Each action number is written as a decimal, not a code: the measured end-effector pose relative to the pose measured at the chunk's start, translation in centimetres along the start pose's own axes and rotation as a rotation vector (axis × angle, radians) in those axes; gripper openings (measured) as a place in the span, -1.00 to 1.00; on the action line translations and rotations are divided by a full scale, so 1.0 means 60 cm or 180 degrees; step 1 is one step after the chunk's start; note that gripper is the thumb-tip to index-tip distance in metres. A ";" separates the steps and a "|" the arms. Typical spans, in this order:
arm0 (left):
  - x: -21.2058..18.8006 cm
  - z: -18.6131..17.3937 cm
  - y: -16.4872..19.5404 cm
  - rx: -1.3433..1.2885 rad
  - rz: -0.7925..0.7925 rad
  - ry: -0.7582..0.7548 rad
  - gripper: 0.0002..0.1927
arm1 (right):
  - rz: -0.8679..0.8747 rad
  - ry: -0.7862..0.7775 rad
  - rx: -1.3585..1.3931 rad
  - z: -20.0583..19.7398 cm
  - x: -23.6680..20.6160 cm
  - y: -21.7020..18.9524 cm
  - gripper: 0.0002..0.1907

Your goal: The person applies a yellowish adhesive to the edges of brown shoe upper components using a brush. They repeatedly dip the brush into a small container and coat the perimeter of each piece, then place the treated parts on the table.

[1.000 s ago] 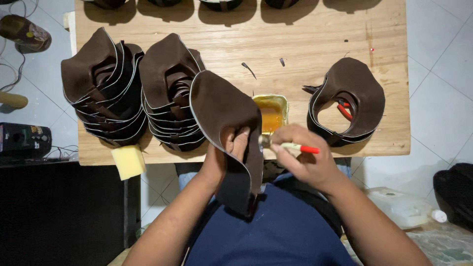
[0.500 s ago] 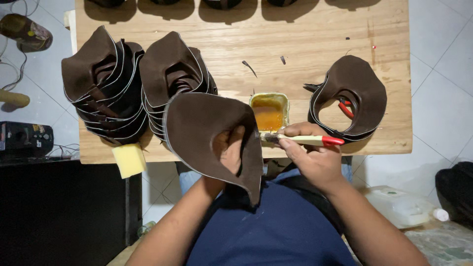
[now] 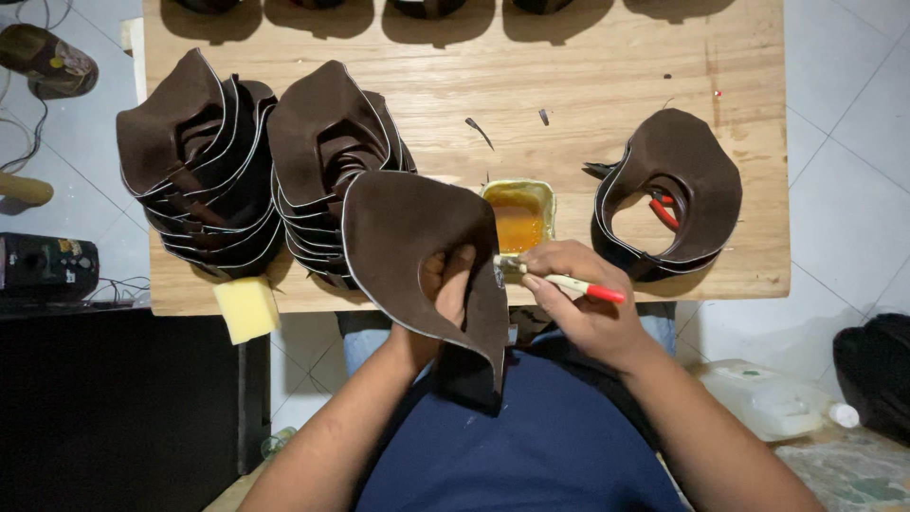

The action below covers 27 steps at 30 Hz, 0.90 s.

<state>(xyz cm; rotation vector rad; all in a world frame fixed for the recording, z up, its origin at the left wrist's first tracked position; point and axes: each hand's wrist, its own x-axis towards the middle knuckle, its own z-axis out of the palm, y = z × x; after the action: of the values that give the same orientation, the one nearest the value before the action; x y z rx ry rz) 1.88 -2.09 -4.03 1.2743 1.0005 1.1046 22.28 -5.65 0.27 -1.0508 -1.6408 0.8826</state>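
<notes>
- Held above the near edge of the bench (image 3: 607, 66): 1 brown leather piece (image 3: 408, 237), gripped from beneath by the left hand (image 3: 445, 284), fingers curled over its edge.
- Long axis slanted from upper left to lower right, narrow tip pointing down toward the torso.
- Pinched in the right hand (image 3: 578, 303): a red-handled brush (image 3: 569, 283), lying nearly level, bristles pointing left at the leather's right edge.
- Just beyond the brush: a small tray of amber glue (image 3: 517, 216).
- Left on the bench: 2 stacks of leather pieces (image 3: 204, 161); right, 1 more stack (image 3: 678, 194).

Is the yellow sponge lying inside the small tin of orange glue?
No, the yellow sponge sits at the wooden table's near-left edge, well apart from the glue tin.
</notes>
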 end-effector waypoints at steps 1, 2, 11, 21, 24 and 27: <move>0.000 0.000 -0.005 0.0007 -0.0190 0.0052 -0.74 | -0.0054 -0.0022 -0.0055 -0.001 0.001 0.001 -0.82; -0.001 0.000 -0.009 0.0010 -0.0393 0.0098 -0.73 | -0.0094 -0.0041 -0.0110 -0.003 0.001 0.003 -0.82; -0.049 -0.038 -0.015 0.2856 0.2005 -0.0001 -0.73 | 0.0756 0.0103 -0.0456 -0.036 0.018 0.027 -0.75; -0.082 -0.040 0.043 0.0641 -0.1248 -0.0583 -0.77 | -0.0246 -0.0390 -0.2664 -0.010 0.094 0.070 -0.83; -0.056 -0.031 0.013 -0.0670 -0.1822 0.0002 -0.76 | -0.0323 -0.0037 -0.2460 -0.022 0.082 0.052 -0.84; -0.035 -0.038 -0.027 -0.0968 -0.1195 -0.0008 -0.79 | -0.0256 0.0167 -0.1977 -0.043 0.054 0.032 -0.77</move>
<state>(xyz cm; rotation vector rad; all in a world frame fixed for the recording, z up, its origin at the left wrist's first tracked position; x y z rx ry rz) -0.65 -3.67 -5.86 0.8041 0.9782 0.9190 24.66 -1.73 0.35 -1.3922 -1.9489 0.2800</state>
